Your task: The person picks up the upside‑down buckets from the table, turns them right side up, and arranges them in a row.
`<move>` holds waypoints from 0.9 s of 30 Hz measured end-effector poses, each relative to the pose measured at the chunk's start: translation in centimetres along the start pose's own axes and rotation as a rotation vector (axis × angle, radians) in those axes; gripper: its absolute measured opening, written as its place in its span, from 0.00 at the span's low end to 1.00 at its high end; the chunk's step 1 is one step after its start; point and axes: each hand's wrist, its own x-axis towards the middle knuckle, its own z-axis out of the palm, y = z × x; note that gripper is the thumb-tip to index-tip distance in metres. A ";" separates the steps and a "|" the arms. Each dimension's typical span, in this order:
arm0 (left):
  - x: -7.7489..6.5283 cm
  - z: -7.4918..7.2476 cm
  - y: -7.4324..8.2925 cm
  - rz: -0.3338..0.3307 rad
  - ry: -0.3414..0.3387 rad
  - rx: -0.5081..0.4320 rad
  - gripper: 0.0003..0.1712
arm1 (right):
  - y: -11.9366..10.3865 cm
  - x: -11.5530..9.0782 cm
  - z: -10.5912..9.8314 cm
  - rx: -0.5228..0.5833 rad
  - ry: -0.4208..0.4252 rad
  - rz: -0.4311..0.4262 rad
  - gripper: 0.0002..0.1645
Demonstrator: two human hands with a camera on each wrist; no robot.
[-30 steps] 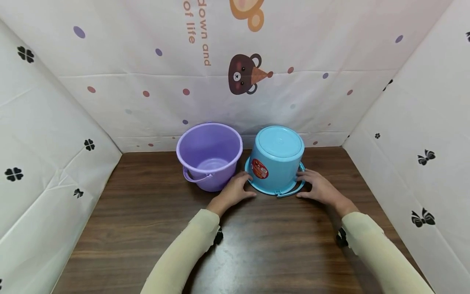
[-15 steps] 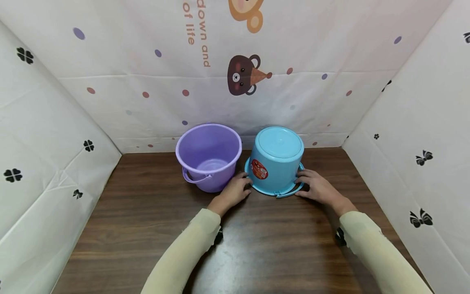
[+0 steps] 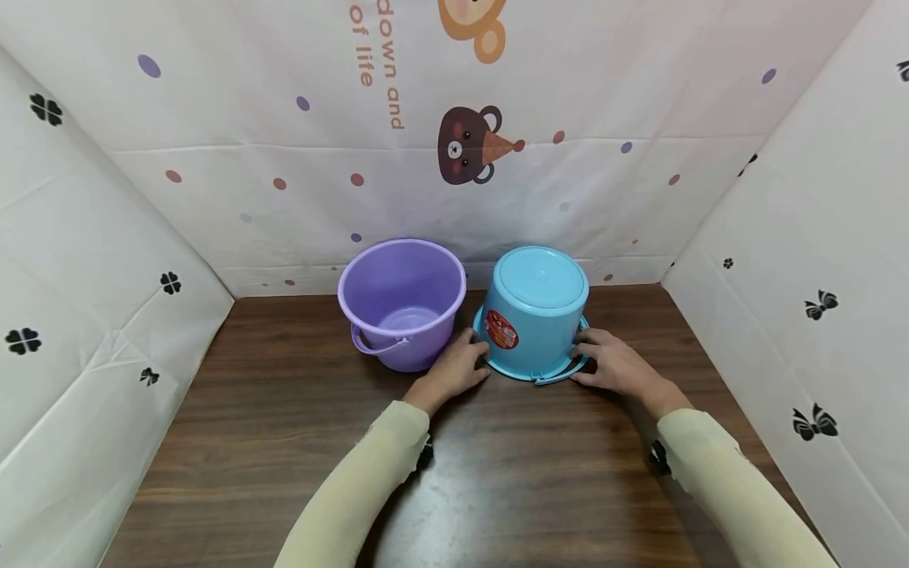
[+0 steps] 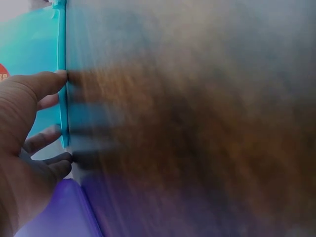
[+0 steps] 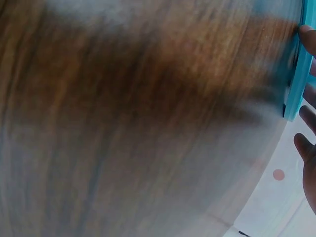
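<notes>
In the head view a blue bucket (image 3: 543, 331) stands upside down on the brown wooden table, its base up and a red oval label on its side. My left hand (image 3: 458, 364) grips its rim at the left; in the left wrist view the thumb (image 4: 44, 83) touches the rim edge, other fingers beyond it. At the rim's right side my right hand (image 3: 614, 364) holds on near the lowered blue handle (image 3: 568, 374). Only part of this hand shows in the right wrist view. A purple bucket (image 3: 419, 347) stands upright beside my left hand.
Behind both buckets rises a white printed wall sheet (image 3: 284, 221) with dots and a bear. White sheets with black motifs flank the table (image 3: 497, 473) left and right. The purple bucket's handle (image 3: 376, 349) hangs down in front.
My left thumb has drawn in toward the fingers at the rim. The right fingers have shifted slightly closer to the blue bucket. Both buckets look nearly still; the head view has shifted a little.
</notes>
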 end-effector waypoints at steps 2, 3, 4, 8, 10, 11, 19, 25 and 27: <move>0.0 0.1 -0.1 0.001 0.002 -0.005 0.12 | 0.0 0.0 -0.1 -0.016 -0.002 -0.016 0.22; -0.1 0.2 -0.1 0.003 0.005 -0.005 0.12 | 0.0 0.0 -0.2 -0.021 -0.002 -0.028 0.22; -0.1 0.2 -0.1 0.006 0.005 -0.001 0.12 | -0.1 0.0 -0.3 -0.027 -0.002 -0.039 0.22; -0.2 0.2 -0.1 0.016 0.005 0.009 0.12 | -0.1 0.0 -0.4 -0.039 -0.016 -0.059 0.22; -0.2 0.1 -0.1 0.021 0.007 0.012 0.12 | -0.2 0.1 -0.5 -0.046 -0.030 -0.054 0.23; -0.3 0.1 -0.1 0.022 0.008 0.011 0.12 | -0.3 0.1 -0.6 -0.051 -0.040 -0.046 0.23; -0.3 0.1 -0.1 0.037 0.005 0.014 0.11 | -0.9 0.2 -1.1 -0.086 -0.075 -0.027 0.20; -0.3 -0.1 0.0 0.052 0.006 -0.005 0.10 | -1.2 0.4 -0.9 -0.112 -0.068 -0.068 0.20; -0.3 -0.1 0.0 0.053 0.006 -0.012 0.10 | -1.2 0.4 -0.8 -0.115 -0.065 -0.075 0.19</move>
